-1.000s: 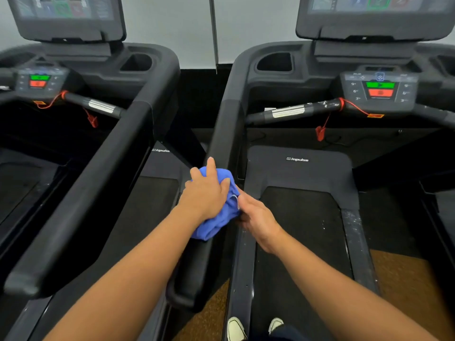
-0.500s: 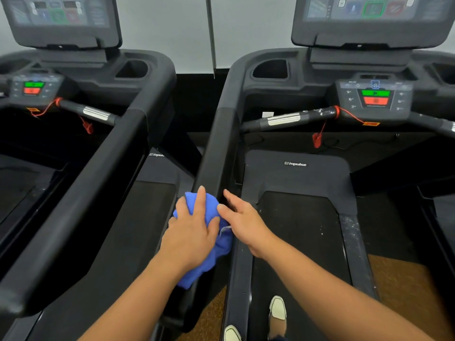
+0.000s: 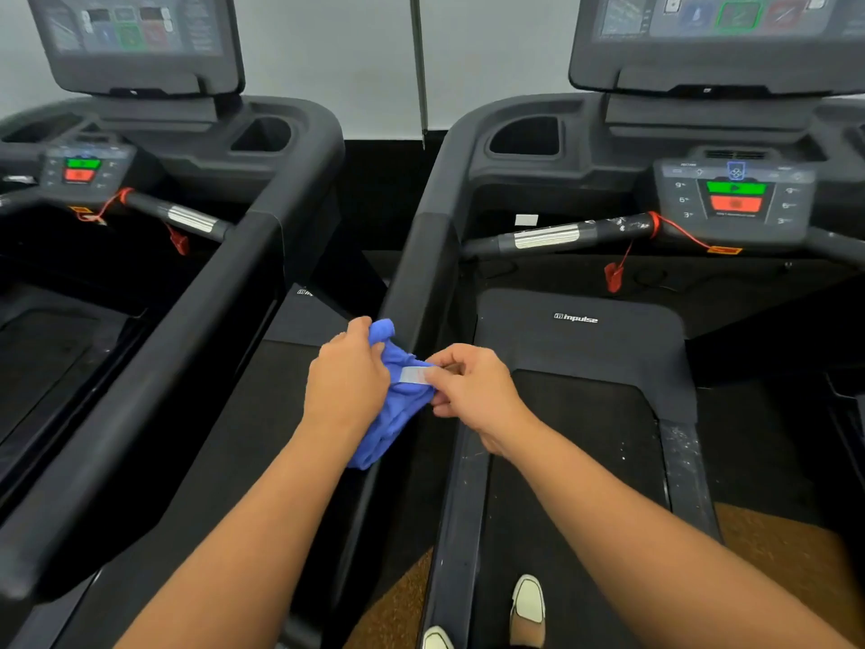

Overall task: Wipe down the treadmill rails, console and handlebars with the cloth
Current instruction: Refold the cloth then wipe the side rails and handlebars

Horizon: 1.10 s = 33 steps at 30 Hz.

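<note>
A crumpled blue cloth point(image 3: 394, 405) is bunched between both hands, just above the lower part of the right treadmill's left handrail point(image 3: 423, 283). My left hand point(image 3: 345, 384) grips the cloth from the left. My right hand point(image 3: 472, 388) pinches the cloth's white label between thumb and fingers on the right. The right treadmill's console point(image 3: 735, 199) with green and red buttons and its front handlebar point(image 3: 561, 236) lie further ahead. Part of the rail under the cloth is hidden.
A second treadmill stands on the left with its own rail point(image 3: 187, 348) and console point(image 3: 82, 168). Red safety cords hang from both consoles. The running belt point(image 3: 575, 461) is under my feet, and my shoes point(image 3: 526, 606) show at the bottom edge. Brown floor lies beside the deck.
Both hands lifted off the rail and drew slightly toward me. My right hand moved from resting beside the cloth to pinching its white label, and the cloth is more bunched.
</note>
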Motion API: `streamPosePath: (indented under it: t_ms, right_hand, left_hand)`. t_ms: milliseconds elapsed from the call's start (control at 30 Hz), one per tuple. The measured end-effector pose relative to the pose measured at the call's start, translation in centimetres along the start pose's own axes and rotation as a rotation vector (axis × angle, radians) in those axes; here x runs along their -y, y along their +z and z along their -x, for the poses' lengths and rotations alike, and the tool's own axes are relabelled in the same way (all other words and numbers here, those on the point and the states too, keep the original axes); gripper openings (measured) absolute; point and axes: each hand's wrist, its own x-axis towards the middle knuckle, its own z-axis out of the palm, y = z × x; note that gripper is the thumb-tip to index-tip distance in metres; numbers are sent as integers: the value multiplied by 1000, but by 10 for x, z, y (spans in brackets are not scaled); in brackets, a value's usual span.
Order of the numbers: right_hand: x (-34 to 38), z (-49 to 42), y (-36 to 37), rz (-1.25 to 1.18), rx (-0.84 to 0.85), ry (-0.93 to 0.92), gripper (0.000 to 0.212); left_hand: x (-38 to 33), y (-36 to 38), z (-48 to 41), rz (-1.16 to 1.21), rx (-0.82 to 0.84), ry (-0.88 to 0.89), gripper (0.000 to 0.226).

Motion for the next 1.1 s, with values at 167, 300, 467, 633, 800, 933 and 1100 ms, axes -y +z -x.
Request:
streamPosePath:
  t_ms: [167,300,467,633,800,933,1100]
  right_hand:
    - [8,-3,-5,89,-189,-255,20]
    - [12,-5,-5,-73,-11,-491,37]
    - [14,-19,-14,-4,-191,-504,37]
    - [-23,-35,-4,784,-29,-170,60]
    - [-52,-42,10,241,163,-339,55]
    - [-45,-64,18,99,79,-358,49]
    - [-10,-106,19,9,-82,-257,50]
  left_hand:
    - [-32,-19,-3,6,-136,110,31]
    - [-55,-16,-11,280,-64,112,47]
    - [-60,-6,-15,264,-18,106,49]
    - [-25,17,-6,-266,8,132,48]
    - [-10,34,8,-330,107,142,55]
    - [-9,33,5,-366,94,167,57]
    - [-17,32,3,-336,61,163,44]
